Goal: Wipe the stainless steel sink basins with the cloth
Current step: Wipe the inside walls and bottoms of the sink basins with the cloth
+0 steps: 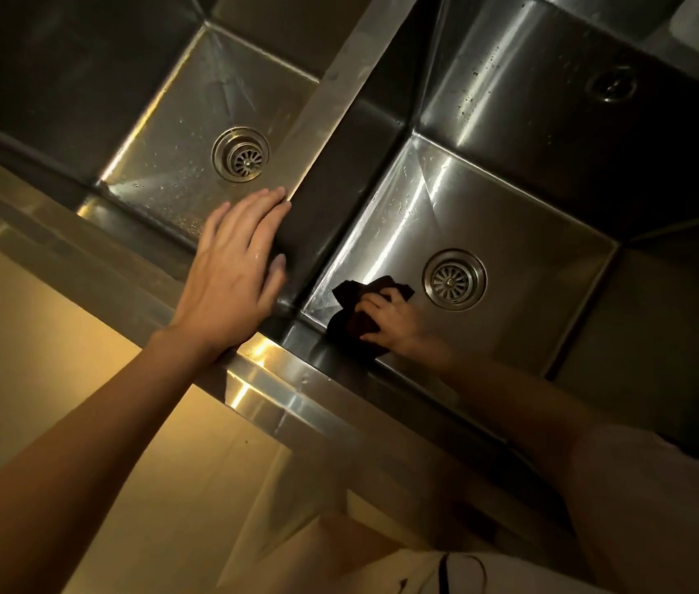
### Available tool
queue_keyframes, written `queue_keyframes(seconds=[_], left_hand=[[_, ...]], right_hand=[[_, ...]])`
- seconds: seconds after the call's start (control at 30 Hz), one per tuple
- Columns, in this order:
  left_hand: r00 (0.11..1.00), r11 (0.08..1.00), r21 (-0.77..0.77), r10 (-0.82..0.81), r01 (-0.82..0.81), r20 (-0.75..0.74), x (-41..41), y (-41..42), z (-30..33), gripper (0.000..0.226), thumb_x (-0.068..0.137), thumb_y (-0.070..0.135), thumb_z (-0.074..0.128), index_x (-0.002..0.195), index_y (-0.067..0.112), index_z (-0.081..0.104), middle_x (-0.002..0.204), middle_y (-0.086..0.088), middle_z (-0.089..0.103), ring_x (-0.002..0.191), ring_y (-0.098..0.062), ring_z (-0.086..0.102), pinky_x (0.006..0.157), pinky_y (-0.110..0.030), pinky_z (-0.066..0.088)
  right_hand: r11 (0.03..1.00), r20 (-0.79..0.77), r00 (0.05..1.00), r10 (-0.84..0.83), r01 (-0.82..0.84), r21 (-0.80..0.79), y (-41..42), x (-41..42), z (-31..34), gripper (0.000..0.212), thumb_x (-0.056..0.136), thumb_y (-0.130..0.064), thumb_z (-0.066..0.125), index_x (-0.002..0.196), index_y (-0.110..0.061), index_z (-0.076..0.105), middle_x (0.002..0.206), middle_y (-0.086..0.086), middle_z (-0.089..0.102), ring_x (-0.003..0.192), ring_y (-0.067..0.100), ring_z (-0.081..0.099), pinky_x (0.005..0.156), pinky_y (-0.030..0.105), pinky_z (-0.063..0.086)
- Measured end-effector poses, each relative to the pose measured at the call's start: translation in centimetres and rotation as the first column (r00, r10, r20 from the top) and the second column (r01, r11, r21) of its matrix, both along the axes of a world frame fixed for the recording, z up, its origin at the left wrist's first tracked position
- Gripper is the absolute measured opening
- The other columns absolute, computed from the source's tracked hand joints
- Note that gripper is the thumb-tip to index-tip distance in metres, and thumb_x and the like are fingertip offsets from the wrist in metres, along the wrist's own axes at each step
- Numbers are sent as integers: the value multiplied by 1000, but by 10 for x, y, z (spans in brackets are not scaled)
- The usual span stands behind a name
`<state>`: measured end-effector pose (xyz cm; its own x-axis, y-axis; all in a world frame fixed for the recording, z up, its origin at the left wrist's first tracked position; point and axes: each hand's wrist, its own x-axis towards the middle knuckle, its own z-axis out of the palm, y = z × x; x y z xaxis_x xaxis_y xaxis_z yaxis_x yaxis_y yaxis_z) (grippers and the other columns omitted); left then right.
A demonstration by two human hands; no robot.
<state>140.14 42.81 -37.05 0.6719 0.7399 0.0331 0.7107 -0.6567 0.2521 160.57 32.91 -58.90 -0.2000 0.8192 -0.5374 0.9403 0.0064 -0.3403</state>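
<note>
Pale cloth of a sleeve [660, 478] fills the near corner as a person leans over a stainless steel double sink, one arm braced and the other reaching down into the work. Left hand [232, 272] lies flat and released on the divider [339, 92] between the two basins, fingers spread and gripping nothing, steadying the body at the front rim [279, 379]. Right hand [390, 321], the one nearer the task, presses a dark cloth [352, 323] onto the floor of the right basin [510, 233], fingers curled down over the bunched fabric; the cloth sits in the basin's near left corner, spilling out from under the hand toward the divider wall. From those fingers the right drain [454, 279] lies just beside, up and to the right, and most of the unwiped floor stretches beyond it toward the far wall, so the coming stroke looks likely to sweep away from the body along that diagonal. Left basin [167, 165] holds water droplets around its own drain [240, 154] and appears not yet wiped. Count: two basins, two drains, one cloth, two hands. An overflow fitting [612, 84] shows on the right basin's far wall.
</note>
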Motion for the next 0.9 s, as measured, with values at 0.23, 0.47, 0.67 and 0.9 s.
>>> queue_keyframes(seconds=[0.23, 0.47, 0.67, 0.9], left_hand=[[1000, 1000, 4, 1, -2, 7, 0, 2, -1, 50, 97, 25, 37, 144, 9, 34, 153, -7, 33, 143, -19, 24, 117, -46, 18], [1000, 1000, 6, 3, -3, 12, 0, 2, -1, 47, 99, 21, 38, 144, 7, 36, 152, -8, 35, 143, -19, 25, 117, -44, 18], [1000, 1000, -2, -6, 6, 17, 1, 1, 0, 46, 101, 23, 35, 143, 5, 37, 151, -9, 36, 143, -21, 27, 116, -47, 21], [999, 1000, -2, -20, 20, 39, 1, 1, 2, 44, 102, 22, 34, 143, 4, 39, 151, -10, 38, 142, -22, 29, 116, -44, 22]], right_hand=[[999, -225, 974, -15, 24, 35, 29, -21, 4, 51, 82, -28, 69, 129, -18, 53, 133, 2, 55, 126, 25, 43, 101, 35, 40], [997, -418, 908, -30, 58, 54, 61, -40, 23, 49, 77, -17, 75, 123, -8, 59, 125, 10, 61, 120, 25, 54, 99, 28, 39], [987, -595, 803, 45, 55, 149, 50, -25, 95, 44, 75, -14, 76, 116, -6, 61, 122, 9, 61, 117, 24, 55, 102, 32, 40], [962, -762, 640, 100, 132, 237, 24, -1, 167, 39, 77, -13, 71, 114, -19, 62, 123, -4, 57, 119, 5, 48, 104, 21, 36]])
